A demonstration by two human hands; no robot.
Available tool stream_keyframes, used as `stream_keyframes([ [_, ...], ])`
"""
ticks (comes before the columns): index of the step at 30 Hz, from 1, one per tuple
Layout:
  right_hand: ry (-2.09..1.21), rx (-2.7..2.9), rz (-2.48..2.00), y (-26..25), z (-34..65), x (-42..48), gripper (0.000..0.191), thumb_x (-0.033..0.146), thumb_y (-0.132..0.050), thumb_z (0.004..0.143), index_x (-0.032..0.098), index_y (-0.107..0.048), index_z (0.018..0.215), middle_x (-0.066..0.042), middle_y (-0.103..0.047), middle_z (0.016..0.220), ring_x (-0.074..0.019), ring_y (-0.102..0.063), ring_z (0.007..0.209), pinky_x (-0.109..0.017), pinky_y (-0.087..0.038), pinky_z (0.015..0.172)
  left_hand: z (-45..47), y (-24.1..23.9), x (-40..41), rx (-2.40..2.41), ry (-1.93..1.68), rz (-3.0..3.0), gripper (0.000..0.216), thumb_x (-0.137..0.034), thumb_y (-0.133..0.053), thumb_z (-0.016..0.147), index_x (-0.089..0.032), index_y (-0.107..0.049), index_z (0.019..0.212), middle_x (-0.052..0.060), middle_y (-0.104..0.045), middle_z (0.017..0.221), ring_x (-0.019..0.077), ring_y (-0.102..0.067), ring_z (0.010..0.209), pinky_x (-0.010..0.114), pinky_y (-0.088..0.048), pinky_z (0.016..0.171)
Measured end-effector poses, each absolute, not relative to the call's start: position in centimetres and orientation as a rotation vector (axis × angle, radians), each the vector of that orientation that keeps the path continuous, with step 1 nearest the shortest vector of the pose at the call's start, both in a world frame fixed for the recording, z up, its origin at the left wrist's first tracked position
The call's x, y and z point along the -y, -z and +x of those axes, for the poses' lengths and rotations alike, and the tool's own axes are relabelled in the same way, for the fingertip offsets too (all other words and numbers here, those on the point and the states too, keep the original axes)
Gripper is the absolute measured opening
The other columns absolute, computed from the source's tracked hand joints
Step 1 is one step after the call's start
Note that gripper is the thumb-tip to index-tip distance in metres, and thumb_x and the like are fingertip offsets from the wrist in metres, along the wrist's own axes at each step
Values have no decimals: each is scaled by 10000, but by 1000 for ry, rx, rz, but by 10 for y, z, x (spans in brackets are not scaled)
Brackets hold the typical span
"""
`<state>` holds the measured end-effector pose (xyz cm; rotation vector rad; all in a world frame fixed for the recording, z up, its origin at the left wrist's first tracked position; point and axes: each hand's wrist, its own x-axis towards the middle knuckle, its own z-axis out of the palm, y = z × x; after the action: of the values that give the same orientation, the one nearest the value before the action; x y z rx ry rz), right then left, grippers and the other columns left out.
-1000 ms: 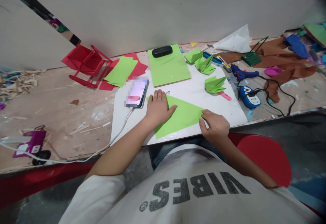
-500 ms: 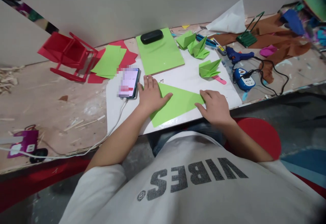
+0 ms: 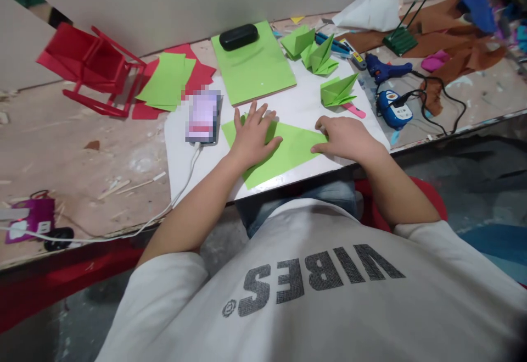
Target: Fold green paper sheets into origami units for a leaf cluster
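A folded sheet of green paper [image 3: 294, 145], roughly triangular, lies flat on the white board [image 3: 197, 172]. My left hand [image 3: 253, 137] rests on its left part with fingers spread and palm down. At the paper's pointed right end is my right hand [image 3: 343, 138], its thumb and curled forefinger apart on either side of the tip and touching it. Beyond the right hand stand several green folded paper shapes, the nearest one [image 3: 338, 90] beside a pink-handled tool [image 3: 354, 110]. Part of the sheet is hidden under the left hand.
A phone [image 3: 202, 117] on a white cable lies left of the paper. Behind are a green pad [image 3: 255, 71] with a black case [image 3: 239, 37], and a red model chair [image 3: 90, 71]. A blue glue gun [image 3: 387, 70] and a blue power socket [image 3: 395, 109] sit at right.
My left hand has slid rightward over the paper, uncovering its left corner, and its fingers are more spread. My right hand has shifted slightly at the tip. The camera view has tilted.
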<state>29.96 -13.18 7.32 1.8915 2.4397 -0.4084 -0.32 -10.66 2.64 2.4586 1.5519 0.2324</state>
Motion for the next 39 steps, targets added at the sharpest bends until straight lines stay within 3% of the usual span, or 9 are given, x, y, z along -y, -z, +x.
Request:
stream_keyframes([
  [5,461,-2646,1487,-75,260,76,376,570,-961,940,233,-862,1071,-121,-883,1022,-347,-798,936,-439,-537,834,1,-20,109,-1414,-288,2433,853,-619,-576,1163,-194,-428,1888,201,-325,2021,408,-227,1920,665,-121,1545],
  [9,659,-2804,1368,-74,223,39,302,295,-929,931,259,-696,742,-17,-705,702,-227,-627,695,-402,-514,746,-3,-26,104,-1451,-452,2435,753,-570,-521,1185,-192,-497,1836,190,-388,1998,365,-336,1886,579,-253,1530],
  [15,903,-3098,1662,-115,234,52,68,260,-799,997,226,-759,954,-64,-796,943,-269,-722,924,-468,-614,969,-41,-80,129,-1762,-1266,2296,824,-827,-566,1154,-273,-535,1764,91,-377,1986,415,-246,1906,645,-272,1531],
  [19,1060,-3402,1799,-142,268,91,257,494,-776,1083,239,-740,1077,-29,-726,984,-266,-730,1035,-509,-650,1036,-37,-83,180,-1587,-1960,1861,835,-779,-702,1104,-391,-406,1782,86,-400,1932,433,-432,1811,650,-483,1418],
  [24,1693,-3518,1894,-104,268,120,451,743,-773,1052,306,-678,1106,-10,-687,976,-237,-731,927,-437,-667,876,11,-30,206,-1539,-1427,1357,978,-628,-796,1084,-407,-225,1847,201,-556,1824,337,-642,1678,524,-616,1298],
  [29,2222,-3278,1793,-57,250,124,506,781,-809,987,320,-607,1032,-27,-747,946,-241,-719,840,-433,-663,785,29,-13,191,-1369,-1602,1171,670,-761,-931,926,-242,-789,1326,122,-880,1199,302,-877,1168,504,-732,1096],
  [32,2110,-3415,1652,-67,249,125,461,718,-850,986,322,-626,1065,-50,-791,1049,-266,-781,976,-493,-709,953,14,-26,185,-1478,-1885,1278,460,-613,-1013,859,-214,-863,1034,83,-878,1010,340,-883,1091,530,-739,1069],
  [35,1736,-3685,1760,-101,254,129,547,805,-831,964,339,-649,1186,-71,-805,1187,-309,-815,1165,-564,-699,1116,-10,-42,178,-1553,-1875,1561,344,-546,-940,939,-254,-894,1116,90,-878,1099,402,-849,1270,630,-700,1151],
  [39,1653,-3748,1742,-138,269,133,699,980,-776,921,405,-660,1302,-53,-852,1105,-306,-846,965,-509,-743,844,-35,-59,166,-1266,-1633,2047,359,-683,-885,985,-326,-849,963,81,-878,1126,384,-815,1312,677,-648,1247],
])
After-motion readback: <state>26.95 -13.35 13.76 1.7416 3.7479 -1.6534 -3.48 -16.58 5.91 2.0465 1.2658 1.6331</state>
